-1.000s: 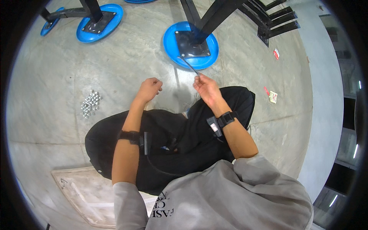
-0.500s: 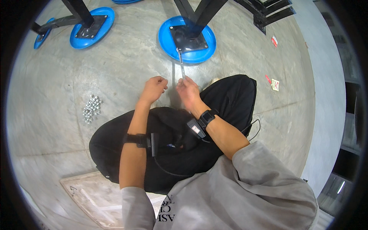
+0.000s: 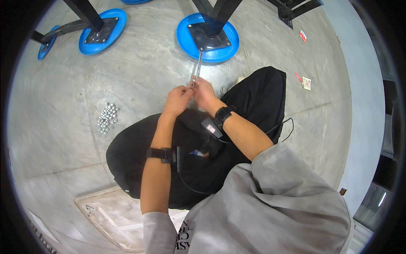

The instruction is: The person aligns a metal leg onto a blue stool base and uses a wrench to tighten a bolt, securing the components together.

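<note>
A silver wrench (image 3: 198,65) reaches from my hands to a bolt at the near corner of a black metal plate (image 3: 206,41). This plate lies on the underside of a round blue seat (image 3: 186,42), with dark legs rising from it. My right hand (image 3: 205,92) is closed around the wrench's near end. Close against it, my left hand (image 3: 179,100) has its fingers pinched together at the same end of the wrench; its fingertips are partly hidden. Black straps with small devices circle both forearms.
Several shiny dome nuts (image 3: 108,116) lie in a pile on the floor at left. Another blue seat (image 3: 120,27) joins the same dark frame (image 3: 67,29). Small tags (image 3: 306,83) lie at right. A worn whitish board (image 3: 114,216) is beside my black-clothed leg (image 3: 127,148).
My left hand has moved right and met my right hand at the wrench's near end. The wrench now slants the other way, its far end still at the plate's corner.
</note>
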`<state>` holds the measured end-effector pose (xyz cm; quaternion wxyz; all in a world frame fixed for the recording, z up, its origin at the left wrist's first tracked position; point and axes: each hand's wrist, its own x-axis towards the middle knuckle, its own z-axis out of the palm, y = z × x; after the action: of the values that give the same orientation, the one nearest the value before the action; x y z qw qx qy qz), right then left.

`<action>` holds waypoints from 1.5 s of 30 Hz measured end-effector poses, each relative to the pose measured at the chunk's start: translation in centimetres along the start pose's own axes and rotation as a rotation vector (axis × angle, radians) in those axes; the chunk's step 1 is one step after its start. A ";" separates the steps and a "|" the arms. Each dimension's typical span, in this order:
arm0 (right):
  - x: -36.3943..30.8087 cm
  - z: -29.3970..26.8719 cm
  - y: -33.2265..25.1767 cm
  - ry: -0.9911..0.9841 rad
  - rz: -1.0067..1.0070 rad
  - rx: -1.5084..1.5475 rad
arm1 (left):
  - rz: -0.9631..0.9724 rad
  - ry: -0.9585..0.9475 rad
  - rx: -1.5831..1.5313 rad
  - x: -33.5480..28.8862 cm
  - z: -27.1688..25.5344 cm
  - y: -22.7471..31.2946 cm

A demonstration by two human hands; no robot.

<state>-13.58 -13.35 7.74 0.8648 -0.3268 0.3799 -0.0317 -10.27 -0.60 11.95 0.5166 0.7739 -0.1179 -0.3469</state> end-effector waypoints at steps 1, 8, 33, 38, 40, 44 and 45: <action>0.2 -0.1 -0.1 0.004 -0.001 0.007 | -0.001 -0.006 0.005 -0.1 0.1 0.0; 0.3 -1.1 -0.8 0.056 -0.053 -0.059 | 0.003 0.112 -0.019 -0.7 -0.2 0.3; -0.2 -2.2 -3.1 0.078 -0.028 -0.105 | 0.053 0.087 -0.007 0.7 -0.6 -0.8; 0.0 -2.4 -4.7 0.223 -0.020 -0.070 | 0.038 0.076 0.014 1.2 -0.8 -1.3; 1.7 -4.8 -6.8 0.196 -0.050 0.044 | 0.056 0.062 0.023 1.9 -0.7 -1.2; 4.4 -4.6 -12.6 0.240 -0.218 -0.062 | 0.003 0.060 -0.011 1.4 -1.3 -1.4; 6.2 -5.3 -14.9 0.262 -0.257 -0.074 | 0.002 0.037 -0.009 1.8 -1.0 -0.9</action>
<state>-9.92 -29.79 9.96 0.7840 -0.3974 0.4454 -0.1704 -8.48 -0.41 10.62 0.5224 0.7777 -0.1077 -0.3326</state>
